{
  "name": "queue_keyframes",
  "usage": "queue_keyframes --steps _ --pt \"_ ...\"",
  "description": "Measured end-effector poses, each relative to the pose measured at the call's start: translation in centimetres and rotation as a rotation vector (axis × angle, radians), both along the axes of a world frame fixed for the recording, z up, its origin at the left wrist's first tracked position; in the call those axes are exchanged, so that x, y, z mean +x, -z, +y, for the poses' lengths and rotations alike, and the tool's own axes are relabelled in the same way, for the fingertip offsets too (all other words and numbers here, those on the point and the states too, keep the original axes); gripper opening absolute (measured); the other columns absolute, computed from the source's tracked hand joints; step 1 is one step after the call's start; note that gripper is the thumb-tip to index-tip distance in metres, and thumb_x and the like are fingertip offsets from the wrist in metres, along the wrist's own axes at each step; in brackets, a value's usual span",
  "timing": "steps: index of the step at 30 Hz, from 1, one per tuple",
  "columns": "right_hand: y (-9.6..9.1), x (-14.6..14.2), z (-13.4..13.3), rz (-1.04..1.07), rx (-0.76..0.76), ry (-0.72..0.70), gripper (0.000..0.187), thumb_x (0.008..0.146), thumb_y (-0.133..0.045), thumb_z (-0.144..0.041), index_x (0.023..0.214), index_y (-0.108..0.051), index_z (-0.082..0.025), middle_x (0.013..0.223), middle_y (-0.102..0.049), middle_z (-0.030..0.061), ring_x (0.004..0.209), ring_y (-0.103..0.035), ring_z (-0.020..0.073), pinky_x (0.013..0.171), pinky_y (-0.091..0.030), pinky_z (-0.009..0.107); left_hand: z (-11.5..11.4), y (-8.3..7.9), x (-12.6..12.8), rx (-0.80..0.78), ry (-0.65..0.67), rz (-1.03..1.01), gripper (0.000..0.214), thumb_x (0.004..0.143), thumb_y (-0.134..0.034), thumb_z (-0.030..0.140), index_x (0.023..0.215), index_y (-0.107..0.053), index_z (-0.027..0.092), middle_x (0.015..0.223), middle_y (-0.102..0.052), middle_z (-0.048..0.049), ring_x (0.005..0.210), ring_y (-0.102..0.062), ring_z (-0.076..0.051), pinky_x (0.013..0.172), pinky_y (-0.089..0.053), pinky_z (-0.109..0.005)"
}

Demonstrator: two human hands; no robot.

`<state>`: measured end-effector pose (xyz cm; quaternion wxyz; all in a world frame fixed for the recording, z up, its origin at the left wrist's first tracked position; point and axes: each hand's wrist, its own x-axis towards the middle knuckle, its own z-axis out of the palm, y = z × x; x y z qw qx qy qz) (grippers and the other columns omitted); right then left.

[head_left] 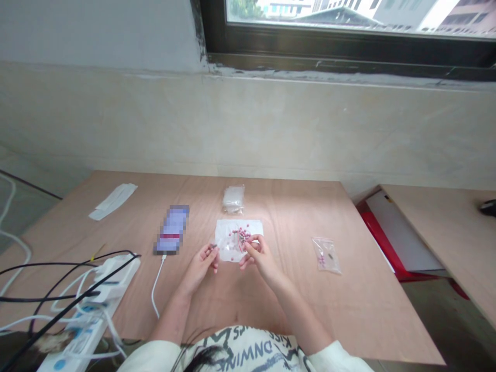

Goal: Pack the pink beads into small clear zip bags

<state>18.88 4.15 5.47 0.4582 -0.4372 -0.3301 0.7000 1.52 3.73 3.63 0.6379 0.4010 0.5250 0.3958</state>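
Pinching a small dark piece (pixel 213 247) with my left hand (pixel 201 263) and something too small to tell with my right hand (pixel 263 257), I work directly above the pink beads (pixel 237 236) on the plastic sheet (pixel 256 227), apparently spread there to corral them.

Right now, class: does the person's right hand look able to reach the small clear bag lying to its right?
Probably yes. The right hand is over the pink beads, but nothing stands between it and the small clear bag on the wooden tabletop.
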Motion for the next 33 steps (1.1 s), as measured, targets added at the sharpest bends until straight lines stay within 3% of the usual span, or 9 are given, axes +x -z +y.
queue_keyframes --steps 4,8,12,18,28,33 --pt "1.2 -0.7 0.0 -0.184 0.072 -0.047 0.03 0.065 -0.059 -0.041 0.079 -0.043 -0.02 0.073 -0.052 -0.0017 0.049 -0.054 0.0088 0.038 -0.042 0.019 0.5 1.0 -0.9 -0.016 -0.084 0.023 0.033 0.066 -0.06 0.041 0.078 -0.044 0.015 0.054 -0.045 0.0075 0.042 -0.043 -0.005 0.037 -0.039 -0.016" --pt "2.7 -1.7 0.3 -0.344 0.081 -0.068 0.025 0.066 -0.058 -0.04 0.072 -0.049 -0.018 0.058 -0.051 -0.0026 0.041 -0.044 0.0066 0.032 -0.032 0.016 0.5 1.1 -1.1 -0.043 -0.117 0.044 0.036 0.061 -0.062 0.043 0.075 -0.045 0.015 0.052 -0.046 0.008 0.041 -0.044 -0.005 0.036 -0.04 -0.017" --pt "3.9 -1.7 0.7 -0.306 0.006 -0.056 0.028 0.063 -0.059 -0.043 0.067 -0.05 -0.017 0.044 -0.048 -0.0059 0.03 -0.033 0.0041 0.029 -0.022 0.018 0.5 0.8 -1.3 -0.074 -0.114 0.06 0.036 0.058 -0.064 0.044 0.073 -0.047 0.015 0.052 -0.049 0.0071 0.04 -0.046 -0.006 0.037 -0.041 -0.018" --pt "4.7 -0.5 1.1 -0.241 -0.107 -0.135 0.032 0.058 -0.063 -0.045 0.069 -0.055 -0.016 0.037 -0.049 -0.0066 0.023 -0.027 0.0036 0.026 -0.013 0.019 0.6 1.1 -1.7 -0.087 -0.043 0.041 0.033 0.061 -0.062 0.043 0.07 -0.047 0.015 0.05 -0.052 0.0058 0.039 -0.047 -0.007 0.037 -0.04 -0.018" --pt "5.0 0.0 1.3 -0.209 -0.129 -0.152 0.029 0.06 -0.061 -0.043 0.068 -0.053 -0.017 0.037 -0.049 -0.0076 0.023 -0.028 0.0039 0.026 -0.011 0.018 0.8 0.4 -1.6 -0.112 -0.032 -0.012 0.036 0.061 -0.062 0.045 0.073 -0.043 0.016 0.052 -0.055 0.0046 0.045 -0.054 -0.009 0.043 -0.045 -0.021" --pt "4.8 -0.1 1.2 -0.197 -0.14 -0.148 0.027 0.06 -0.061 -0.041 0.066 -0.052 -0.017 0.037 -0.049 -0.0074 0.023 -0.028 0.0039 0.026 -0.011 0.018 0.9 0.1 -1.8 -0.076 0.009 0.131 0.033 0.065 -0.056 0.046 0.072 -0.042 0.017 0.046 -0.054 0.006 0.032 -0.046 -0.006 0.029 -0.032 -0.014"
